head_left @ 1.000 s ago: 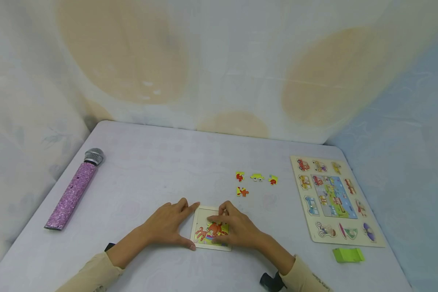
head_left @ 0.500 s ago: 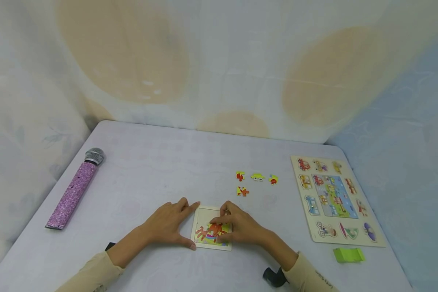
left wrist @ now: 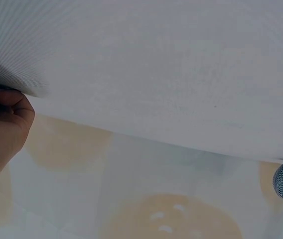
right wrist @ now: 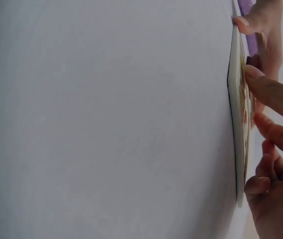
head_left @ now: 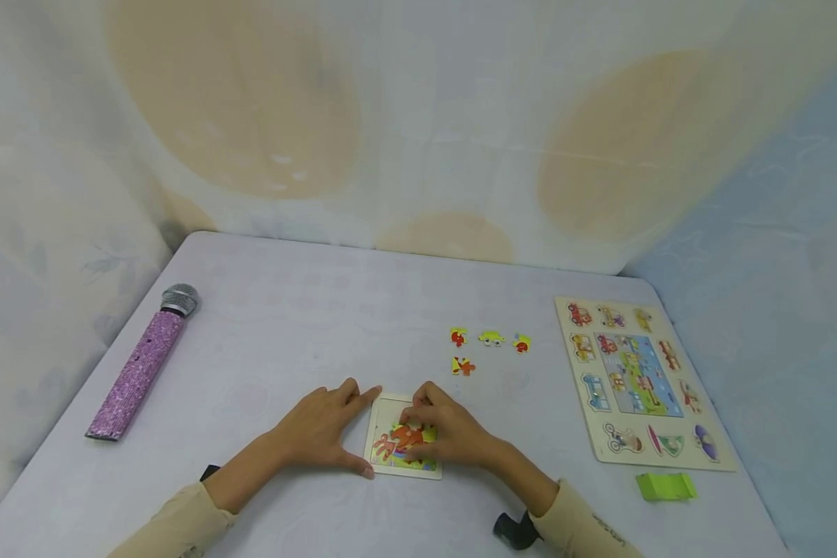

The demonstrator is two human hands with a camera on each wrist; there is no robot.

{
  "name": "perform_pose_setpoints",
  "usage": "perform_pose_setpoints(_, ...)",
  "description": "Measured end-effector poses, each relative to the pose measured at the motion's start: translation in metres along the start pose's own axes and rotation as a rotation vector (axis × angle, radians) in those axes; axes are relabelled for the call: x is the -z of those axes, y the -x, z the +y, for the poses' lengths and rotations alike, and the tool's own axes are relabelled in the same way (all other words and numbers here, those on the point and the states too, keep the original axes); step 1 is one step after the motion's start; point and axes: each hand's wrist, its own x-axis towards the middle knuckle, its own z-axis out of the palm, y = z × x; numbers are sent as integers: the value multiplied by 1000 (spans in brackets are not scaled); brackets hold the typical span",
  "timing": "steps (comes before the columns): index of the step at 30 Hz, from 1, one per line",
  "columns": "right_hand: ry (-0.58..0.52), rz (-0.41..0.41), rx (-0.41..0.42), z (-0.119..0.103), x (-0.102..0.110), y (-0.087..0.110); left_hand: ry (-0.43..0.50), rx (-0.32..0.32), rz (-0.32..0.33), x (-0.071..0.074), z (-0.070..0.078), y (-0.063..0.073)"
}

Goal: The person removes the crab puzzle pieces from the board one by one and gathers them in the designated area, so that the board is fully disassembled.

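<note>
A small square wooden puzzle board [head_left: 389, 407] lies on the table in the head view, its lower part filled with a red animal picture. My left hand [head_left: 324, 428] braces its left side, thumb and forefinger spread wide and touching the near and far corners. Over the board's right side, my right hand [head_left: 455, 430] holds a red-and-yellow puzzle piece [head_left: 408, 435] between thumb and forefinger, against the picture. Its other fingers are curled. In the right wrist view the board [right wrist: 237, 119] appears edge-on beneath my right hand [right wrist: 276, 144]. My fingers partly hide the piece.
Several loose puzzle pieces [head_left: 463, 366] lie beyond the board. A larger vehicle puzzle [head_left: 582, 422] and a green block [head_left: 666, 487] are at the right. A pink glittery microphone [head_left: 139, 368] lies at the left. Cloth walls [head_left: 460, 116] rise behind the table.
My right fingertips have shifted slightly left and back over the board, the piece staying under them. My left hand, the board and the loose pieces keep their places.
</note>
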Motion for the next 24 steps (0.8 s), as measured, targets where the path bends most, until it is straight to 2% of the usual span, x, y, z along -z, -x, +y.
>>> perform_pose_setpoints(5,-22,73,20,0,0,0,-11,9,-6,-1,1,-1)
perform_pose_setpoints(11,15,166,-64,10,7,7,-16,12,-6,-1,2,-1)
perform_pose_setpoints(21,110,346,-132,54,39,28,-20,6,-3,-2,1,0)
perform_pose_setpoints(24,117,370,-190,66,49,31,-15,7,3,-2,1,0)
